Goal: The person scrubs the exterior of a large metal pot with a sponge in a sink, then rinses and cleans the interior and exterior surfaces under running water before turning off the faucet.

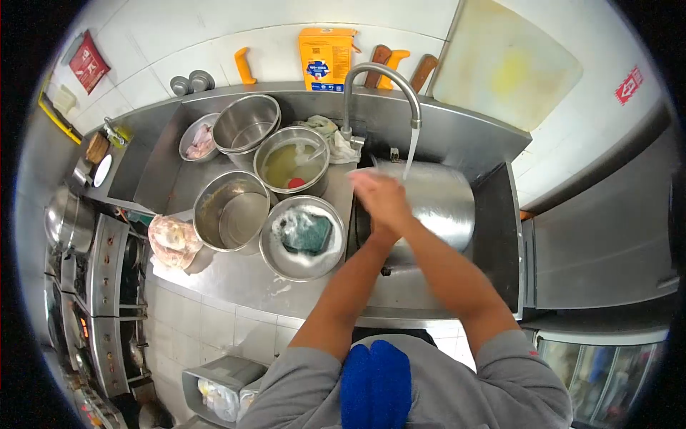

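Observation:
Both of my hands meet over the left edge of the sink, one laid across the other. My right hand (386,201) is on top, its fingers smeared by motion. Most of my left hand (384,227) is hidden under it, so its fingers do not show. Just right of them a large metal pot (441,207) lies on its side in the sink. Water runs from the curved faucet (386,68) onto the pot. To the left of my hands stands a metal bowl (270,252) of suds with a green scouring pad (306,232) in it.
On the counter are an empty-looking metal pot (236,218), a pot of cloudy liquid (291,161), stacked bowls (246,123), a bowl of raw meat (200,141) and a bagged item (174,242). A yellow box (326,60) and a cutting board (504,64) stand behind.

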A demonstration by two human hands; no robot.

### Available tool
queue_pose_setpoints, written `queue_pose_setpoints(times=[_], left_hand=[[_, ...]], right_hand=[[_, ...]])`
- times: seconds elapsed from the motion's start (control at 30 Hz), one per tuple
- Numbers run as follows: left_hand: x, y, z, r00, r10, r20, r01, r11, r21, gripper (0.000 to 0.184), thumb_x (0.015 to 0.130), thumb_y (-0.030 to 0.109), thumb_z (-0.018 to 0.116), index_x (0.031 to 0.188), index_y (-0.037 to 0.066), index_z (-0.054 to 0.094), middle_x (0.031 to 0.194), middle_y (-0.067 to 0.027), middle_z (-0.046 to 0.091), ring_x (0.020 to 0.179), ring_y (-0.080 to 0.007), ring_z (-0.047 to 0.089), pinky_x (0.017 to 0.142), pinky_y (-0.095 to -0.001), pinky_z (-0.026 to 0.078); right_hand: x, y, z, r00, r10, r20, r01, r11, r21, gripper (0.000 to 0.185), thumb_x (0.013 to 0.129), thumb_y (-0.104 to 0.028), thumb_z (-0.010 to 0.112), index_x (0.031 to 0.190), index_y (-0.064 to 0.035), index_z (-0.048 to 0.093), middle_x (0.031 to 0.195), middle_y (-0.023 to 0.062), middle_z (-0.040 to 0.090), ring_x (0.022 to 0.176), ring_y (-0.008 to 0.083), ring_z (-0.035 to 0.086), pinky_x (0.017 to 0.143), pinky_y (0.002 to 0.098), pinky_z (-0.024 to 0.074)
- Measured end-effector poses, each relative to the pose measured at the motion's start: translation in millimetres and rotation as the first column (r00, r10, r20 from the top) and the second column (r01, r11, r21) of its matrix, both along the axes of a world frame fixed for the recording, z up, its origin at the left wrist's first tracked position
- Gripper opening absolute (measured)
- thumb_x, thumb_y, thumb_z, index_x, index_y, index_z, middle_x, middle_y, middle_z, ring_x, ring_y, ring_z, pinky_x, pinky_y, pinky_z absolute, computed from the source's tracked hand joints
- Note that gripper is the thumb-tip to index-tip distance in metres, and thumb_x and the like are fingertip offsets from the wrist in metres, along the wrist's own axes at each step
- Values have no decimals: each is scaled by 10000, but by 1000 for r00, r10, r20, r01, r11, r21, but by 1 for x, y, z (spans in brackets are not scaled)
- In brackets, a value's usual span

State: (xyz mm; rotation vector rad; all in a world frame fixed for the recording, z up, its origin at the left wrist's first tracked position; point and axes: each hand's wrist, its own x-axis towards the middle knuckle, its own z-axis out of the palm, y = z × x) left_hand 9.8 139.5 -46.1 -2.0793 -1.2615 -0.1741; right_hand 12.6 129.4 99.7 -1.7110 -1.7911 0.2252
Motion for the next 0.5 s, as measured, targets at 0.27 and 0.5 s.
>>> queue_pose_setpoints(times=[0.27,0.5], left_hand=[[-12,13,59,678,-9,735,485,757,-438,410,834,217,566,1206,63,491,1299,-111,444,1272,-271,366,1050,-510,280],[0,22,59,477,99,873,506,781,-365,309,855,152,500,1140,34,514,1239,-132,499,1211,-310,413,1023,-497,310]], right_hand=[[117,57,-52,345,-332,-878,-19,933,-360,224,882,-192,543,1022,-39,628,909,59,648,833,143,609,696,274,500],[93,85,-31,103,-326,-940,-93,938,-335,240,906,-223,551,1005,-8,587,888,87,634,771,177,613,673,299,517]])
